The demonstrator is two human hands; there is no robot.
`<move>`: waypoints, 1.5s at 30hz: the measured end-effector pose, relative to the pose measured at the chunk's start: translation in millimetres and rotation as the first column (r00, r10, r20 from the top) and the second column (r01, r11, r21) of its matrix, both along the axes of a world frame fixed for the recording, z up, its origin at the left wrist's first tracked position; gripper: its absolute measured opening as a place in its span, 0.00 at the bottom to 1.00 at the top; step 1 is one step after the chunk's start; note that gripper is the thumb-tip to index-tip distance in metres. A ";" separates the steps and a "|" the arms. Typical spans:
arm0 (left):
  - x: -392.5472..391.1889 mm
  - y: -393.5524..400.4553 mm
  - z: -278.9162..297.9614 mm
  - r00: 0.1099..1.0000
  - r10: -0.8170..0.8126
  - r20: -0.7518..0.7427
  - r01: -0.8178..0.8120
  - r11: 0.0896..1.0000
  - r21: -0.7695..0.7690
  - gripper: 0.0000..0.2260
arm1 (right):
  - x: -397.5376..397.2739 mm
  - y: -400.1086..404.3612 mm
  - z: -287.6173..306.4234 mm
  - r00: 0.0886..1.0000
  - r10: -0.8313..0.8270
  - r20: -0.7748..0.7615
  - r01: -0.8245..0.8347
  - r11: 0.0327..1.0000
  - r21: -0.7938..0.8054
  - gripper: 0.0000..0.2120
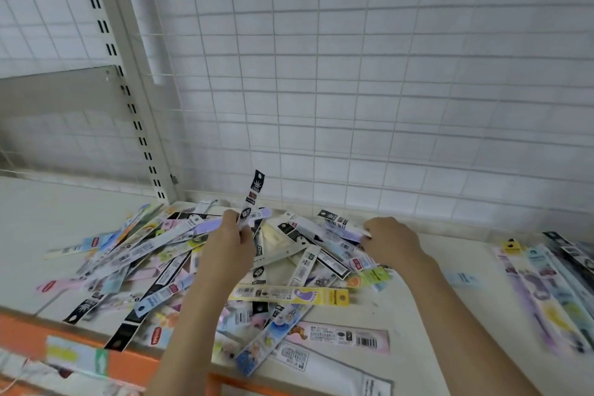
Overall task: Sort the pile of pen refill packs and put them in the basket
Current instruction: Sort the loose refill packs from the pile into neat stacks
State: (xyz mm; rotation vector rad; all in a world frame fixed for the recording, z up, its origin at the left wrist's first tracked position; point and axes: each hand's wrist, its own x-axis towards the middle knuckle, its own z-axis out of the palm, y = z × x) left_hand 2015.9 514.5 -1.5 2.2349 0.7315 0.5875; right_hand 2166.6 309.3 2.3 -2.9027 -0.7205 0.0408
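Your left hand (pixel 229 243) grips a black-and-white refill pack (pixel 254 194) that stands almost upright, its top pointing to 12 o'clock above your curled fingers; a pale lilac pack (pixel 212 224) crosses behind the same hand, though whether you hold that one too cannot be told. Your right hand (pixel 390 239), out at 3 o'clock from the left, has its fingers curled down onto the far edge of the pile of refill packs (pixel 180 264), pinching at a light pack (pixel 348 230) there; the fingertips are hidden, so how firmly you hold it cannot be told.

That pile spreads across the white shelf (pixel 414 299) beneath both of your forearms, most of it lying toward 9 o'clock of your left hand. A yellow pack (pixel 292 295) lies flat between your two forearms, at 6 o'clock from the hands. A pink-edged pack (pixel 339 336) lies nearer you, just beyond 6 o'clock of the yellow one.

Far off at 3 o'clock, well apart from the pile, a row of packs (pixel 546 292) lies side by side on the same shelf. An orange shelf edge (pixel 80 341) runs along the near left. A white wire grid (pixel 353 74) stands at 12 o'clock behind everything.
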 end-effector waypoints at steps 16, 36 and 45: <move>92.7 -51.4 8.3 0.946 -0.181 -0.270 0.221 0.967 0.124 0.14 | -18.3 -42.2 16.1 0.996 -0.089 0.006 0.084 0.960 0.267 0.02; 100.0 -75.5 -5.0 0.872 -0.029 -0.489 0.220 0.916 0.336 0.19 | -56.0 -81.4 -7.4 0.981 -0.170 -0.091 0.192 0.899 0.392 0.15; 91.2 -78.1 9.5 0.947 -0.062 -0.314 0.122 0.977 0.174 0.21 | -57.4 -97.4 -13.9 0.973 -0.178 -0.146 0.227 0.856 0.464 0.17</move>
